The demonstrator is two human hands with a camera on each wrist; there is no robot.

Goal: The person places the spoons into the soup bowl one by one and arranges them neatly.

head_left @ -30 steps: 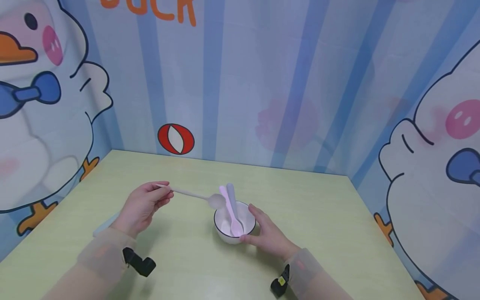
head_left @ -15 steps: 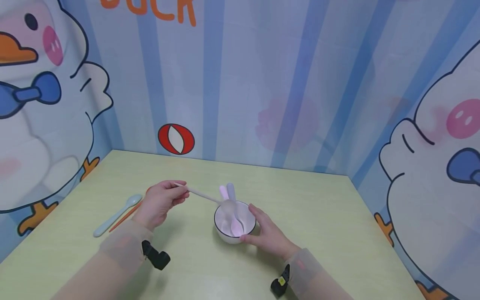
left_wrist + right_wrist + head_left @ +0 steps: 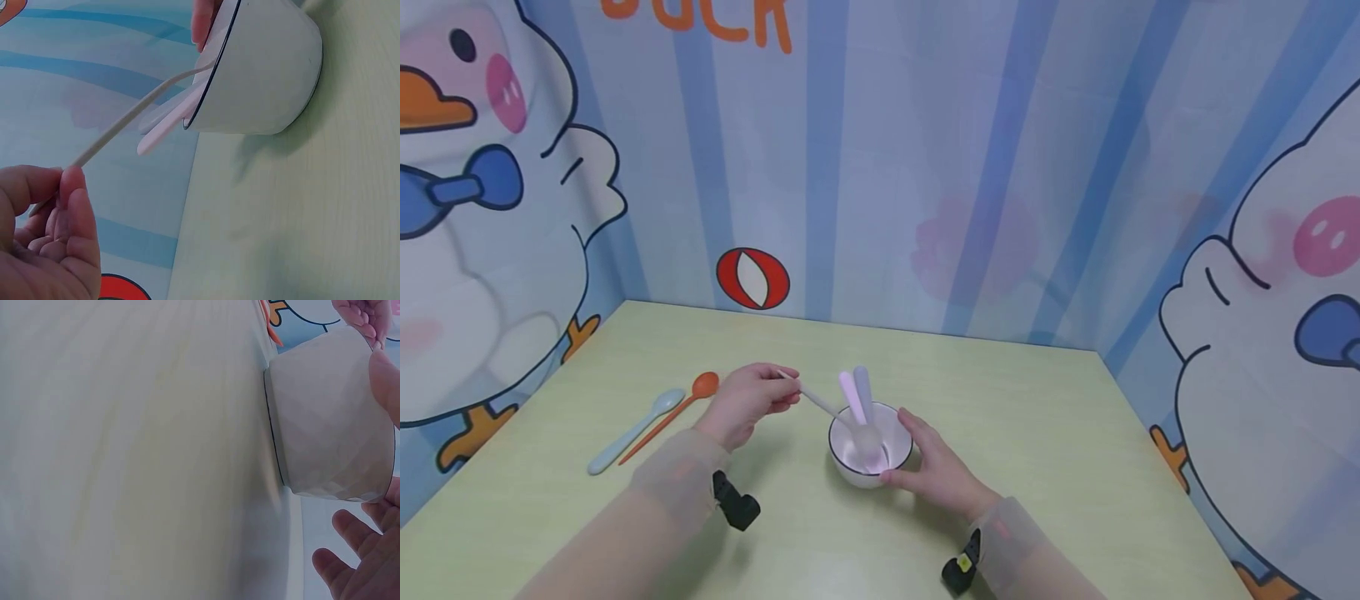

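My left hand (image 3: 750, 404) pinches the handle end of a beige spoon (image 3: 822, 402) between thumb and fingertips. That spoon slants down to the right, its head inside a white bowl (image 3: 848, 473) with a dark rim. Against the bowl's far edge lean a pink spoon (image 3: 849, 390) and a lavender spoon (image 3: 862, 388), handles sticking out. The beige spoon's head covers part of the pink one. My right hand (image 3: 942, 471) holds the bowl's right side; in the right wrist view its thumb lies against the bowl wall (image 3: 331, 412), with fingers at the other side.
Left of my left hand, a light blue spoon (image 3: 631, 437) and an orange spoon (image 3: 662, 427) lie side by side on the pale yellow table (image 3: 1030, 417). A blue striped cloth (image 3: 887, 167) with cartoon ducks stands behind and at both sides.
My left hand has moved right, bringing the beige spoon's head from the bowl's far left edge down into it. The orange and light blue spoons have come into view. My right hand stays put.
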